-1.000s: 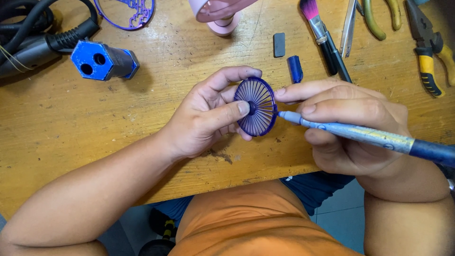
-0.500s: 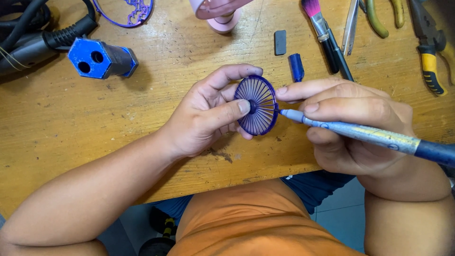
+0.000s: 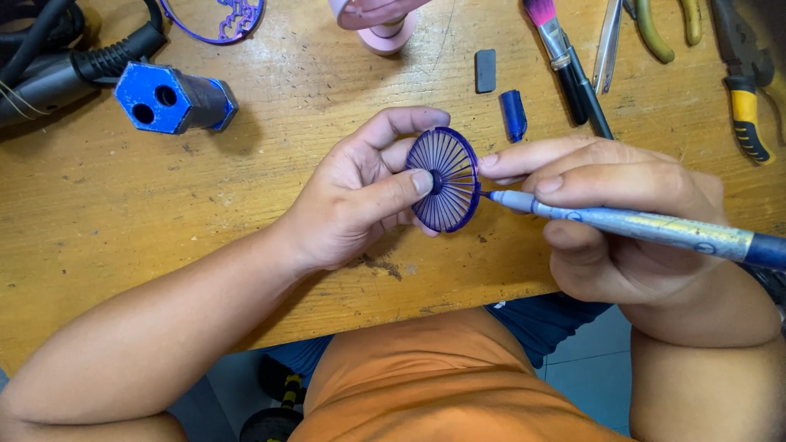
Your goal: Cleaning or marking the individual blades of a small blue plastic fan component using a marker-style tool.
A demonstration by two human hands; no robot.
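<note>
Now marker [image 3: 639, 225] tip touches grille [image 3: 444, 180] rim; hands closer.

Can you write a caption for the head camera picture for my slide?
Left hand holds a round purple grille while the right hand touches a blue pen to its rim.

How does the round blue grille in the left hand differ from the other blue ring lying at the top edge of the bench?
The round blue spoked plastic grille is held up off the bench in the left hand, tilted; the blue plastic ring with a cut-out pattern lies flat on the wooden bench, untouched. The grille has straight radial spokes from a central hub; the ring has an irregular openwork design. The ring is partly cut off by the frame. Both are round, blue and translucent-looking.
</note>
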